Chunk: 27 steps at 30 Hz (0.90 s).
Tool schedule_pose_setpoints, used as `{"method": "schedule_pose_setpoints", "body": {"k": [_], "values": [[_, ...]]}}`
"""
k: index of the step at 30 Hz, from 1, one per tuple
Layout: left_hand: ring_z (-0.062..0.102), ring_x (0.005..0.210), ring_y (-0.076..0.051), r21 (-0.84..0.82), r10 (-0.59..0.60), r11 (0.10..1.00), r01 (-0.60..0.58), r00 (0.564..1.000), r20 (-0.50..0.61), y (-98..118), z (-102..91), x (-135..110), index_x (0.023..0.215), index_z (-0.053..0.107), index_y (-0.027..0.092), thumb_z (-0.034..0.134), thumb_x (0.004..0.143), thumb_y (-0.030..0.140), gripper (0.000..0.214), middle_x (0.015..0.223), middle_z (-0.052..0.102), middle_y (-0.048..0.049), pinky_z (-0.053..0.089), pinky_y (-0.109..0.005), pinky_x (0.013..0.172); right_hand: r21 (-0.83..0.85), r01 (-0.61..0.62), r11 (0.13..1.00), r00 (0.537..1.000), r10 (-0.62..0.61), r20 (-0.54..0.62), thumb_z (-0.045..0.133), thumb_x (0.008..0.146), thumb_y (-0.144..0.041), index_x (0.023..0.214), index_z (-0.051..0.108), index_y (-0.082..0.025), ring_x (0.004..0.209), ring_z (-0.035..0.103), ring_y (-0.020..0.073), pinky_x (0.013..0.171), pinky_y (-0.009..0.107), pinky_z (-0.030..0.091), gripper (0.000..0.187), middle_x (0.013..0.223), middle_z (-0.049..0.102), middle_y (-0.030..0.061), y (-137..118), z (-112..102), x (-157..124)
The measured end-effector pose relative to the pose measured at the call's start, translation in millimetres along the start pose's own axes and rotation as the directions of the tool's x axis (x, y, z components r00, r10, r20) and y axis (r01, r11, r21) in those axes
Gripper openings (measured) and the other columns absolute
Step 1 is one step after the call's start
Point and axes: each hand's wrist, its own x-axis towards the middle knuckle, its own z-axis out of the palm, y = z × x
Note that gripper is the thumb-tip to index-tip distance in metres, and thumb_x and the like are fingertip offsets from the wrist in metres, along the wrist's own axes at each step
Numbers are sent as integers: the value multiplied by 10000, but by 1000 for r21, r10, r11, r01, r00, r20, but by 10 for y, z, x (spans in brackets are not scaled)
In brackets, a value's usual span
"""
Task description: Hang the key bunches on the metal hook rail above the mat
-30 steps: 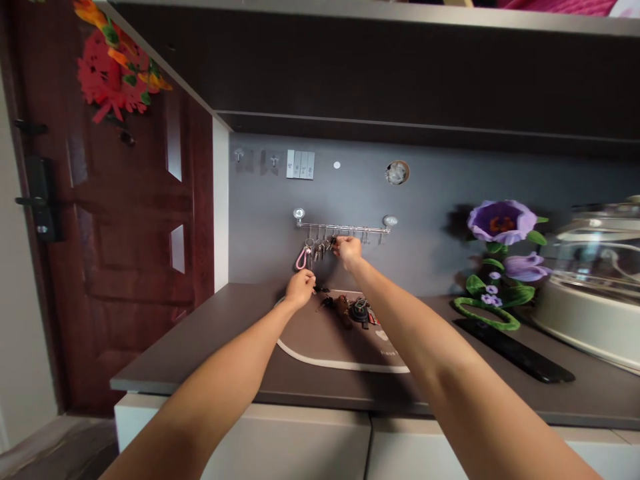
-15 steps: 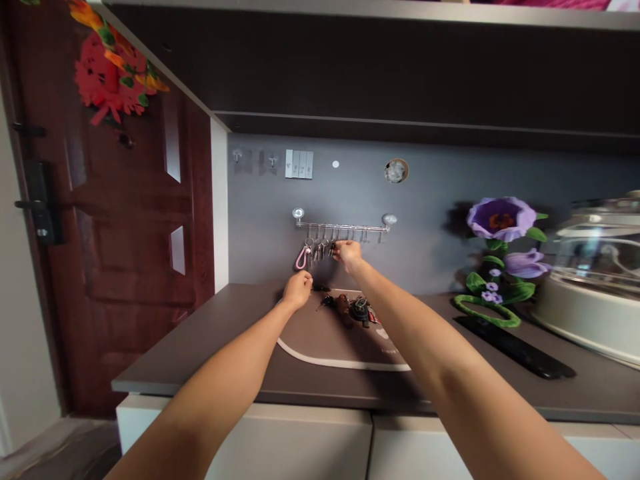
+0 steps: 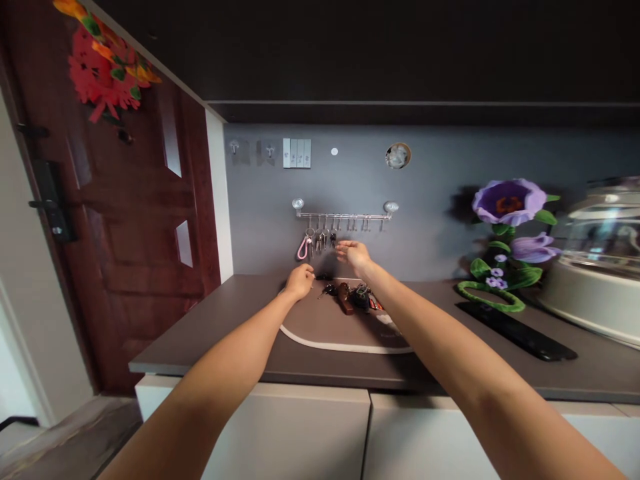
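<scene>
Two bare hands work below a steel key rail (image 3: 345, 216) fixed to the grey wall (image 3: 430, 240). The right hand (image 3: 354, 257) is open, its grip released and empty, its fingers (image 3: 340, 247) pointing toward 9 o'clock at the hanging keys (image 3: 320, 239), near them but not touching. The left hand (image 3: 300, 281) is curled at the 10 o'clock edge of a brown mat (image 3: 320, 330); whether its grip closes on anything is hidden (the knuckles face the camera). The rail's long axis runs from 9 to 3 o'clock, and the keys dangle toward 6, beside a pink carabiner (image 3: 303, 249). On the mat, a leather key fob (image 3: 344, 298) lies along 11 to 5 o'clock.
</scene>
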Motion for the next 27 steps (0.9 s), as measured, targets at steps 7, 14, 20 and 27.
{"method": "schedule_pose_setpoints", "body": {"k": [7,14,20,27], "values": [[559,923,-181,153,61,987,-57,998,-17,3,14,43,927,608,143,566,717,98,219,1010,601,-97,396,-286,867,-65,4,998,1000,-5,-22,534,653,-83,768,542,-149,602,539,91,555,208,440,133,753,630,55,200,-147,-290],[539,1012,-223,359,75,926,-120,988,137,-3,42,229,972,630,169,596,691,94,292,1051,612,-100,370,-304,907,-236,42,971,998,-31,48,538,661,-108,785,553,-155,541,510,83,560,225,420,133,667,614,7,393,-302,-330],[544,1012,-223,361,94,920,-152,980,173,-60,161,358,968,642,162,596,708,131,265,1055,621,-103,369,-307,913,-261,63,963,996,-46,70,535,656,-54,713,554,-160,568,542,99,612,238,432,122,628,597,3,467,-325,-265],[543,988,-233,405,179,878,-256,959,218,-151,224,372,942,673,195,566,745,174,225,980,638,-101,363,-311,911,-347,97,933,990,-55,129,533,664,-50,714,563,-160,558,539,101,599,237,420,125,627,608,8,464,-274,-269]]}}
